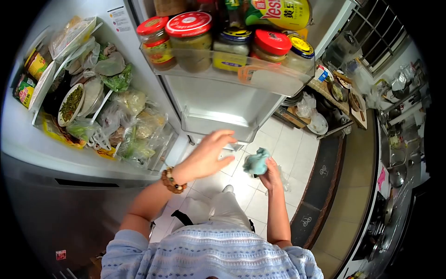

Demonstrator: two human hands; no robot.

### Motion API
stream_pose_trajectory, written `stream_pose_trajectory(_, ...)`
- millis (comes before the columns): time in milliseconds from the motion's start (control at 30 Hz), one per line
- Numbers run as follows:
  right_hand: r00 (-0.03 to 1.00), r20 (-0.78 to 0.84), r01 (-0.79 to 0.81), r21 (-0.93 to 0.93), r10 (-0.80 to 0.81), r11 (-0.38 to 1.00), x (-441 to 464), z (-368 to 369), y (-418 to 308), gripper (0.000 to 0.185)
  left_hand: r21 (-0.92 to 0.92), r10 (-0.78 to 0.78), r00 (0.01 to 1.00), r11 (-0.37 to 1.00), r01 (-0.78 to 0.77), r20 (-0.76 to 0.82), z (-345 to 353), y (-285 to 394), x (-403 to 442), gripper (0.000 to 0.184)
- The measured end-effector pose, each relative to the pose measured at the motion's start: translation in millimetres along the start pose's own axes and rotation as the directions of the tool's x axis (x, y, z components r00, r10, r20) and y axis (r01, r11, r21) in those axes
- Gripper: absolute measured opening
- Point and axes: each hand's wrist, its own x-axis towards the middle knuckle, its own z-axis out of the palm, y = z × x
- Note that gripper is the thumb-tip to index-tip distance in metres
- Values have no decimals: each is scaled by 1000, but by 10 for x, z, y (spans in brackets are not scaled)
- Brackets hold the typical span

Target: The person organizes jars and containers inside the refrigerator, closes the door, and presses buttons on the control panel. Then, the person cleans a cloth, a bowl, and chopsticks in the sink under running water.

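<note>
My left hand (206, 156), with a beaded bracelet at the wrist, is in front of the lower door shelf (218, 123). Its fingers are spread and hold nothing. A crumpled pale teal cloth (256, 161) is gripped in my right hand (270, 176), to the right of the left one. Something clear, like thin plastic, shows beside the right hand, too faint to make out. Above both hands, the upper door shelf (223, 69) of the open fridge bears several jars, among them a red-lidded jar (189, 39) and a yellow-labelled bottle (283, 15) lying on its side.
At left, the fridge interior holds bagged vegetables (134, 139), a plate of green food (72, 104) and several packages. White floor tiles (288, 158) lie below. A dark floor mat (320, 181) runs along the cabinets at right. The counter (330, 95) carries dishes.
</note>
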Motion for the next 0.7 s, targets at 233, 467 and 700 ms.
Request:
stream_pose_trajectory(233,980,-100,46,-725,-171,687,656,-1415,-197,23,511,470,747,835,-204,-471,-1185,725,914,31)
stream_pose_trajectory(467,963,-39,139,-774,-267,618,980,-1494,-314,32,667,227,853,725,173,-469,-1701,847,1452,92)
stream_pose_trajectory(700,938,-149,279,-211,-313,937,763,-700,-647,22,631,417,858,761,-150,-299,-1823,388,1767,75)
